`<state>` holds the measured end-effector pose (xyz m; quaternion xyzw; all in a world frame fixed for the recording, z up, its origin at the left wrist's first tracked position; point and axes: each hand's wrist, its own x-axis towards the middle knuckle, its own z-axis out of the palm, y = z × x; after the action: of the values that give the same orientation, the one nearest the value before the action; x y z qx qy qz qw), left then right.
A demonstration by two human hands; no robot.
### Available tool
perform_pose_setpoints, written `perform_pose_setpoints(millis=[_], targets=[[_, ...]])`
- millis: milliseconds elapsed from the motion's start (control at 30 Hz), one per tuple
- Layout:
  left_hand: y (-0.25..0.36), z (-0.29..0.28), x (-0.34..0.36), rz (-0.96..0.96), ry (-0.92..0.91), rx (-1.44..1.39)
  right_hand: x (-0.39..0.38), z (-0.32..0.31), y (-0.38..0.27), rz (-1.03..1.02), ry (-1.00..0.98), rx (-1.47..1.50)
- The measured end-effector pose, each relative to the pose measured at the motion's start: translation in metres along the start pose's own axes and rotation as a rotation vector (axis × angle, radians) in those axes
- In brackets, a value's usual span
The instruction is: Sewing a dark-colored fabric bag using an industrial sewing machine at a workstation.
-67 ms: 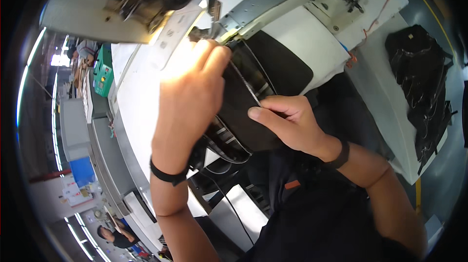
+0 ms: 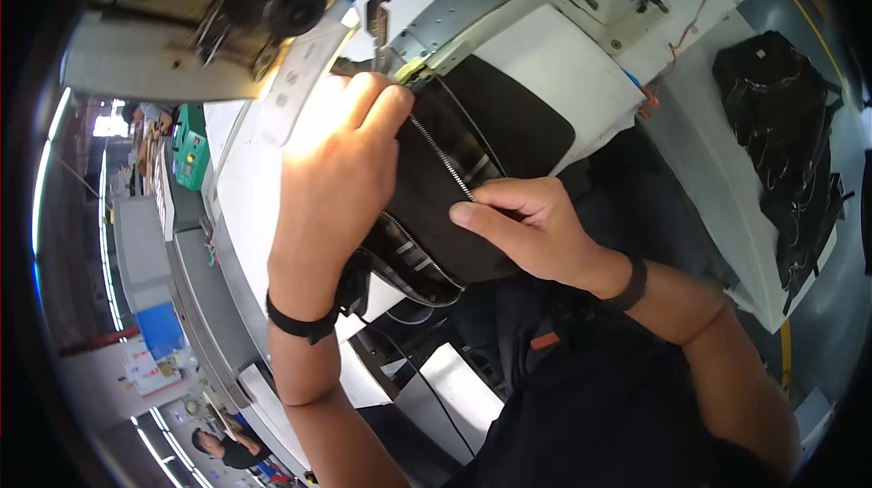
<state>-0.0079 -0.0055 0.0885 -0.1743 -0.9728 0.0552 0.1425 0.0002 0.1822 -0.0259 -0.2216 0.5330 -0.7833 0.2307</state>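
A black fabric piece (image 2: pixel 434 202) edged with metal-toothed zippers lies across the bed of a sewing machine (image 2: pixel 472 11). My left hand (image 2: pixel 341 166) is on its far left part, close to the machine's needle area. Its fingers are bent down onto the fabric, their tips hidden, and bright light washes over the knuckles. Nearer to me, my right hand (image 2: pixel 549 229) pinches the edge of the fabric beside a zipper (image 2: pixel 447 161) between thumb and forefinger. Another zipper (image 2: pixel 413 243) runs along the left side, below my left hand. A flat black panel (image 2: pixel 518 120) extends to the right.
The machine's head (image 2: pixel 173 52) overhangs the upper left. Several black pieces (image 2: pixel 777 152) lie heaped on a pale surface at the right. A green box (image 2: pixel 190 147) stands on the left. Far back at lower left, another person (image 2: pixel 232 447) is at work. A black cable (image 2: pixel 418 370) hangs below.
The whole view has shifted slightly, so most things sit a little further left. Both hands keep their places on the fabric, with no clear change of grip.
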Motion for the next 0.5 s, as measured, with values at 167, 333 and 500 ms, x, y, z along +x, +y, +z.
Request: perform_pose_setpoints(millis=[167,333,500], targets=[[0.005,-0.004,0.006,0.003,-0.098,-0.001,0.003,-0.007,-0.003,-0.025,-0.023,0.016],[0.017,-0.006,0.013,-0.056,-0.227,0.012,0.008,-0.019,-0.002,0.032,-0.089,0.024],[0.030,-0.008,0.017,-0.031,-0.284,0.218,0.010,-0.021,0.009,0.053,-0.071,0.033]])
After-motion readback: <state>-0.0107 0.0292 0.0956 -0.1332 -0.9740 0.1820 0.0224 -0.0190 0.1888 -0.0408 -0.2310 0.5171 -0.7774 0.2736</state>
